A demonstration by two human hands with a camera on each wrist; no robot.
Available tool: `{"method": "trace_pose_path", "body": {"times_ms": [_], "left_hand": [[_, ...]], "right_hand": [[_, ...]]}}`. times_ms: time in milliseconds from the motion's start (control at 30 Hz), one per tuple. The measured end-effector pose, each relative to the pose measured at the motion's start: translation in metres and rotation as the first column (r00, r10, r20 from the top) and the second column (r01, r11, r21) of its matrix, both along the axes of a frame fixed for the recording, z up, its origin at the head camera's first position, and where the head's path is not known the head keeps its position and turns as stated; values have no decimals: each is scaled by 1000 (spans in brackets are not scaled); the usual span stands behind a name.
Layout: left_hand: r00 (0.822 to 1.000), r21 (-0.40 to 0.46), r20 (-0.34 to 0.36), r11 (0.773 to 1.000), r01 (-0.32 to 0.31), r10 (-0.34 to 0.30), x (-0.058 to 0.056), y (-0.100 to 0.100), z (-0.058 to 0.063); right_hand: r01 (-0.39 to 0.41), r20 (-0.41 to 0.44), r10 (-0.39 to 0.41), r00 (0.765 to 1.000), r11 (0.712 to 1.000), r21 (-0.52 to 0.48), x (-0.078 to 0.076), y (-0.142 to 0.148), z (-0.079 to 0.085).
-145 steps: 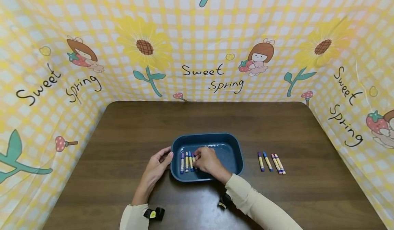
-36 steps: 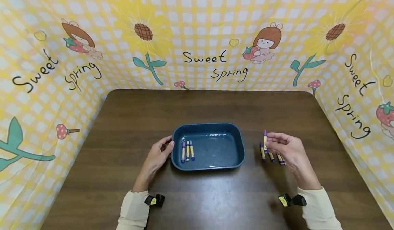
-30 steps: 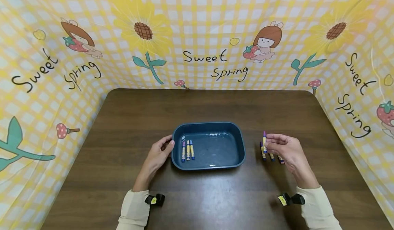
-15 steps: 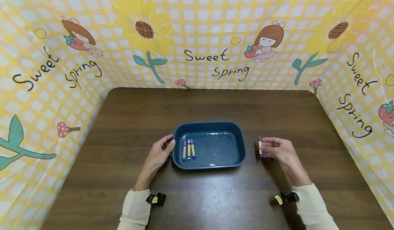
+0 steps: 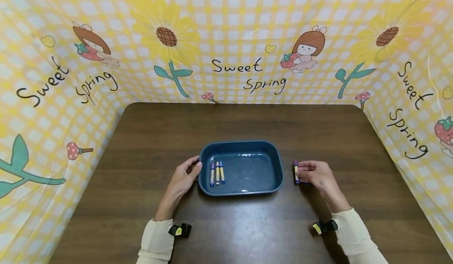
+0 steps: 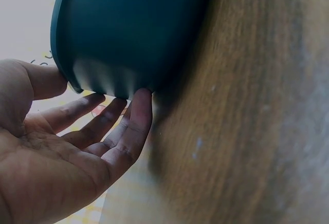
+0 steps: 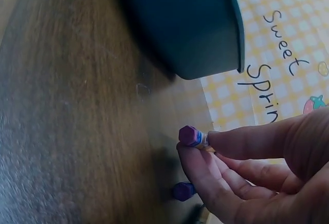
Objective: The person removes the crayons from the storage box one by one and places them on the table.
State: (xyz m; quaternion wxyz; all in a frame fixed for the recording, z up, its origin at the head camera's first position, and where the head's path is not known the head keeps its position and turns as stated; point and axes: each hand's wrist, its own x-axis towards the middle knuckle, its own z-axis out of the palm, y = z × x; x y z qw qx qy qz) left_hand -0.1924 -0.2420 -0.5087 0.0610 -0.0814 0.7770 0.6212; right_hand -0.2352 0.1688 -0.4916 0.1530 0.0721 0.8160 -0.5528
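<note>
My left hand (image 5: 184, 177) rests at the left end of a dark blue tray (image 5: 242, 194). In the left wrist view its fingertips touch the tray's outer wall (image 6: 128, 34), and the thumb is at the rim. Inside the tray, three crayons (image 5: 217, 173) lie side by side at the left. To the right of the tray, my right hand (image 5: 320, 175) pinches a purple-tipped crayon (image 5: 296, 171) between thumb and fingers, low over the table. The right wrist view shows the held crayon's purple end (image 7: 189, 136) and another crayon (image 7: 182, 191) below. My hand hides the other crayons there.
A brown wooden table (image 5: 159, 130) carries everything. Yellow checked cloth (image 5: 233, 32) with printed flowers and words surrounds it at the back and both sides. Black wrist bands (image 5: 180, 230) sit on both arms.
The right hand was in the tray at a fourth crayon. It then carried a purple-tipped crayon to the right, and has since moved left and down. The left hand stays at the tray.
</note>
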Motion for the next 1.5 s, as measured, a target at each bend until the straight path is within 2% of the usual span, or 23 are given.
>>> {"method": "trace_pose_path", "body": {"times_ms": [67,167,233,333,467,700,833,1067,1200,1400,1500], "left_hand": [[1000,20,2,1000,2,-2,0,0,0],[1000,32,4,999,4,-4,0,0,-1],[1000,31,4,1000,1,-1,1,0,-2],[1000,18,2,1000,-2,2,1,0,-2],[1000,9,-6,1000,-2,2,1,0,-2],[1000,-2,-5,1000,-8,8,0,1,-1],[1000,-22,-13,1000,-6,6,0,1,-2],[998,-112,-58,994,-10,3,-2,0,-2],[997,-121,-77,993,-16,7,-3,0,-3],[997,-113,-78,993,-18,9,-5,0,-3],[997,-105,-73,994,-19,12,-5,1,-4]], "right_hand": [[-5,-16,6,1000,999,50,0,-1,1],[-19,-45,28,999,984,179,1,-4,2],[-35,-64,53,997,966,257,1,-6,2],[-56,-96,100,990,922,383,1,-9,2],[-60,-129,132,983,888,455,1,-13,2],[-42,-186,151,971,873,486,2,-16,1],[-39,-212,157,965,881,472,3,-17,-1],[-23,-258,163,952,881,472,5,-20,-6],[-17,-268,162,950,881,473,7,-22,-8],[1,-312,166,936,882,470,7,-23,-9],[-3,-309,170,936,879,476,7,-23,-8]]}}
